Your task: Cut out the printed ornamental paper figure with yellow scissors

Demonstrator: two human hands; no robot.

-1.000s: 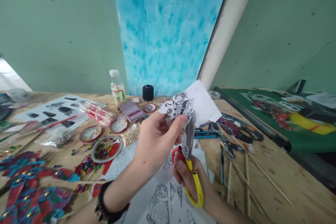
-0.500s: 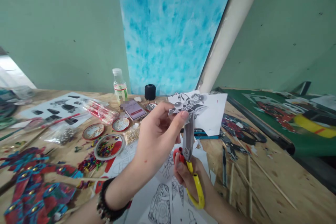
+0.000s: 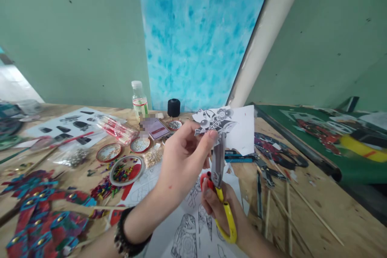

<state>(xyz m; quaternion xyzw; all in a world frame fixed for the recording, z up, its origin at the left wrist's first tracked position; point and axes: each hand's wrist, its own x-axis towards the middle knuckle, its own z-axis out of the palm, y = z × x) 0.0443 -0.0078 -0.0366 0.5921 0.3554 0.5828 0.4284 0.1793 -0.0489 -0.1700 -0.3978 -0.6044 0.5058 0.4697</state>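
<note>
Since a second ago the printed paper cutout [image 3: 223, 125] has swung round: its white unprinted part, which then pointed up and away, now lies out to the right, and the dark figure sits level above the blades. Left hand [image 3: 181, 161] pinches the cutout between thumb and fingers, closed on its lower edge, holding it up above the wooden table [image 3: 317, 209]. Right hand [image 3: 222, 205] is wrapped through the yellow and red handles of the scissors [image 3: 218, 165], fingers closed on them; the grey blades stand nearly upright with their tips at the paper's lower edge, just beside the left thumb. Whether the blades are parted cannot be told.

Under both hands lies a white sheet of line drawings [image 3: 187, 229]. To the left are round tins of beads [image 3: 126, 169] and coloured puppet pieces [image 3: 36, 213]. Farther back stand a clear bottle [image 3: 139, 98] and a black spool [image 3: 173, 107]. Thin wooden sticks [image 3: 287, 213] lie at the right.
</note>
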